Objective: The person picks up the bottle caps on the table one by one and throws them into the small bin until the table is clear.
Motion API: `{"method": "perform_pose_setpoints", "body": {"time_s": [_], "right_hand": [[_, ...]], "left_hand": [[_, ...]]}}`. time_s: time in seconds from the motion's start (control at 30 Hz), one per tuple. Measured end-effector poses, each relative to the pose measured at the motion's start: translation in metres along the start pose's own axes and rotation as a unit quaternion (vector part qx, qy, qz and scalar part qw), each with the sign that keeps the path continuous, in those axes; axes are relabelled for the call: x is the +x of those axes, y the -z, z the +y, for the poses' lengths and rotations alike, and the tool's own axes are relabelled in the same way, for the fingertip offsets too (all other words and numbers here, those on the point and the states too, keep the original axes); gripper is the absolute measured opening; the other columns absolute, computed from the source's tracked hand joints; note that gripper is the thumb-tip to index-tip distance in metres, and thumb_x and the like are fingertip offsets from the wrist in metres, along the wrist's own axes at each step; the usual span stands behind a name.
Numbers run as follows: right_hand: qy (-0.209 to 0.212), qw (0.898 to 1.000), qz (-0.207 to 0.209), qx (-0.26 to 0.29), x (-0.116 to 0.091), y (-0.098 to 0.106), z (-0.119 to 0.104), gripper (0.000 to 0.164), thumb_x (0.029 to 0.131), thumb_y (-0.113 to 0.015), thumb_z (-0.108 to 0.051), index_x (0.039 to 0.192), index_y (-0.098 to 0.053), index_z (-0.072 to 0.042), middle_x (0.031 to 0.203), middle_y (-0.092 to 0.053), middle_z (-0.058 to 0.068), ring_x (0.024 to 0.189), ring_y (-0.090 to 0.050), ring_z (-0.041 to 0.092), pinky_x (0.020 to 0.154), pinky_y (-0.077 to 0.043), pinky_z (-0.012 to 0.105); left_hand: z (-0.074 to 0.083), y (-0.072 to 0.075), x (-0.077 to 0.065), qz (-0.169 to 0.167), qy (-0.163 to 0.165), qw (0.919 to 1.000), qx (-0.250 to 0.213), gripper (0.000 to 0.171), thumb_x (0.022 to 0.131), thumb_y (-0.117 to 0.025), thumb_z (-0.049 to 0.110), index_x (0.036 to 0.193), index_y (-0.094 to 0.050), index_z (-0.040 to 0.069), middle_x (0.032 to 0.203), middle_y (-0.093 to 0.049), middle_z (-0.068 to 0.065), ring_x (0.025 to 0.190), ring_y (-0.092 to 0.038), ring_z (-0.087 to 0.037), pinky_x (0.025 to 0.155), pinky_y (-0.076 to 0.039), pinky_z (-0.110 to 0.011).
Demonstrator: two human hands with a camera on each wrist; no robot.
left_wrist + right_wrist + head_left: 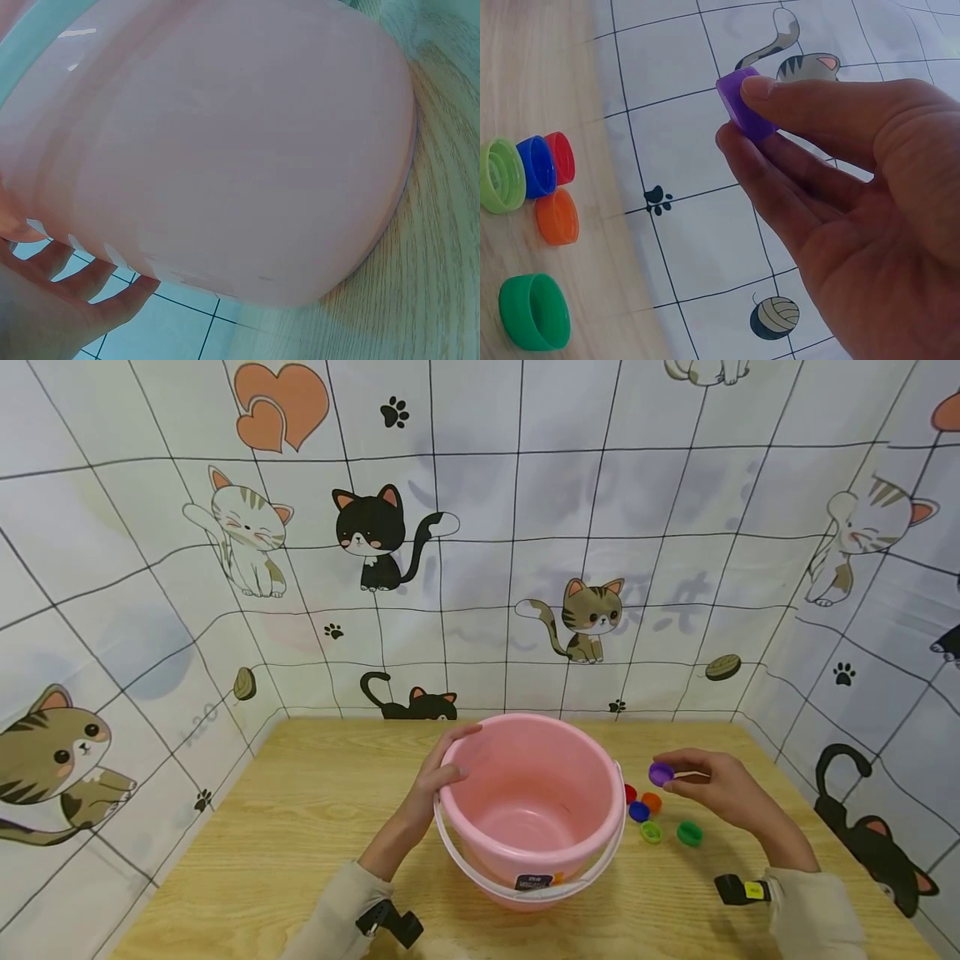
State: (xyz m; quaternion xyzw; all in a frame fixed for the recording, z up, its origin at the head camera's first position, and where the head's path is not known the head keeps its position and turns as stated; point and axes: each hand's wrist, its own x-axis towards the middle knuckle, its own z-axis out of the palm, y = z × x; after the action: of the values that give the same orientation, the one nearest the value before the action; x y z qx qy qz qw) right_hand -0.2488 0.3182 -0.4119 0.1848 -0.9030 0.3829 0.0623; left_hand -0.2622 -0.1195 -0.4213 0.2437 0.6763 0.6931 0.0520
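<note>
A pink bucket (525, 810) with a white handle stands upright on the wooden table, and its visible inside holds nothing. My left hand (431, 781) grips its rim at the left, thumb inside and fingers outside; the left wrist view shows those fingers along the bucket's outer wall (225, 150). Right of the bucket, my right hand (716, 781) pinches a purple bottle cap (746, 105) between thumb and fingers, above the table. Below it lie a red cap (560, 157), a blue cap (540, 166), an orange cap (557, 216), a light green cap (501, 176) and a green cap (534, 311).
The wooden table (300, 843) reaches back to a white wall covering (480, 635) printed with cats and grid lines. The same covering rises on the left and right sides. The bucket's white handle (480, 881) hangs down at the front.
</note>
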Motion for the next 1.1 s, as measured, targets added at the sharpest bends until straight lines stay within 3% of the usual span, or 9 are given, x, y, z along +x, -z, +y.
{"method": "perform_pose_setpoints", "body": {"time_s": [0.5, 0.77, 0.83, 1.0, 1.1], "right_hand": [[0.002, 1.0, 0.005, -0.007, 0.003, -0.002, -0.01, 0.044, 0.094, -0.074, -0.013, 0.133, -0.064, 0.003, 0.121, -0.071, 0.022, 0.099, -0.064, -0.009, 0.083, -0.055, 0.013], [0.005, 1.0, 0.007, -0.017, 0.007, -0.001, -0.014, 0.039, 0.095, -0.074, -0.015, 0.128, -0.067, 0.004, 0.119, -0.073, 0.02, 0.098, -0.063, -0.009, 0.083, -0.056, 0.015], [0.008, 1.0, 0.006, -0.02, 0.009, 0.0, -0.017, 0.039, 0.095, -0.074, -0.015, 0.129, -0.067, 0.004, 0.12, -0.073, 0.02, 0.1, -0.066, -0.002, 0.083, -0.057, 0.015], [0.02, 1.0, 0.002, -0.02, 0.015, 0.003, -0.023, 0.038, 0.095, -0.073, -0.014, 0.129, -0.068, 0.002, 0.121, -0.073, 0.02, 0.101, -0.066, -0.002, 0.083, -0.057, 0.017], [0.03, 0.999, 0.005, -0.016, 0.018, 0.005, -0.027, 0.037, 0.095, -0.073, -0.013, 0.127, -0.069, 0.003, 0.119, -0.073, 0.02, 0.1, -0.064, -0.007, 0.083, -0.058, 0.017]], "left_hand": [[-0.002, 0.001, -0.002, -0.004, -0.001, 1.0, -0.004, 0.069, 0.086, -0.047, 0.019, 0.154, -0.043, 0.029, 0.157, -0.039, -0.009, 0.128, -0.053, -0.041, 0.094, -0.056, -0.054], [-0.002, 0.001, -0.001, -0.006, -0.004, 1.0, -0.003, 0.069, 0.086, -0.047, 0.018, 0.155, -0.043, 0.027, 0.156, -0.041, -0.011, 0.124, -0.056, -0.042, 0.092, -0.057, -0.055], [-0.002, 0.001, -0.001, -0.005, -0.004, 1.0, -0.002, 0.069, 0.086, -0.047, 0.018, 0.155, -0.043, 0.027, 0.155, -0.041, -0.011, 0.124, -0.056, -0.043, 0.091, -0.057, -0.055], [-0.002, 0.0, -0.001, -0.002, -0.003, 1.0, -0.003, 0.069, 0.085, -0.046, 0.017, 0.154, -0.043, 0.028, 0.156, -0.041, -0.011, 0.124, -0.055, -0.045, 0.091, -0.057, -0.055], [-0.002, 0.0, 0.0, -0.002, -0.002, 1.0, -0.004, 0.07, 0.085, -0.046, 0.017, 0.154, -0.044, 0.027, 0.156, -0.04, -0.01, 0.125, -0.054, -0.044, 0.092, -0.057, -0.054]]}}
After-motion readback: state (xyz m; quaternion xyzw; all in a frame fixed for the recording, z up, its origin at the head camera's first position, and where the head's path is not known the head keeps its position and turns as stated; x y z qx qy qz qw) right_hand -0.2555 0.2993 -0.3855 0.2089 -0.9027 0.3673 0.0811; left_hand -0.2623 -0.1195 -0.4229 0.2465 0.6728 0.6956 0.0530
